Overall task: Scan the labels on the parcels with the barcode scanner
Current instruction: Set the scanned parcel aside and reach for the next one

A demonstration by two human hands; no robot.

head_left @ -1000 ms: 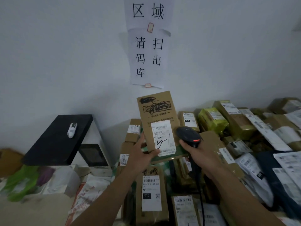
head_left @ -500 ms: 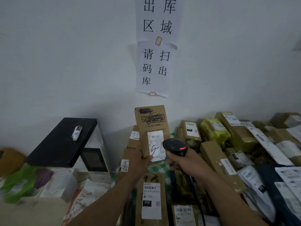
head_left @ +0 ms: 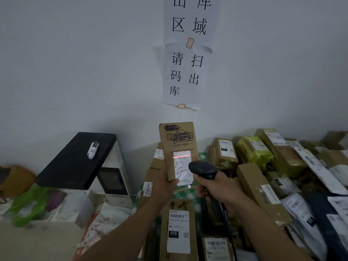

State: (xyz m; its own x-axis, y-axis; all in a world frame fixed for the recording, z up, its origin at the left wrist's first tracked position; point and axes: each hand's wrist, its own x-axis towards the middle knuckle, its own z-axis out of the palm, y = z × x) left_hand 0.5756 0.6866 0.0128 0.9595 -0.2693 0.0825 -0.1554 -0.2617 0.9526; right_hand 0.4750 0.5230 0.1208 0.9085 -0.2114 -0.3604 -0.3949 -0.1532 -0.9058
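1. Now the red scan line (head_left: 181,156) falls across the barcode at the top of the white label (head_left: 183,167); half a second ago it wasn't there.
2. You're mid-scan, with the cardboard parcel (head_left: 178,140) held upright above the parcel pile (head_left: 263,187).
3. Your left hand (head_left: 163,182) grips its lower end, thumb on the front.
4. Your right hand (head_left: 220,187) is wrapped round the black barcode scanner (head_left: 203,169), just beside the label.
5. Next, by my judgement: hold steady for the read, then swap parcels.

At frame centre the left hand (head_left: 163,182) grips an upright brown parcel (head_left: 178,146). The right hand (head_left: 216,187) holds a black barcode scanner (head_left: 203,169) just beside it; a red line crosses the white label (head_left: 182,167).
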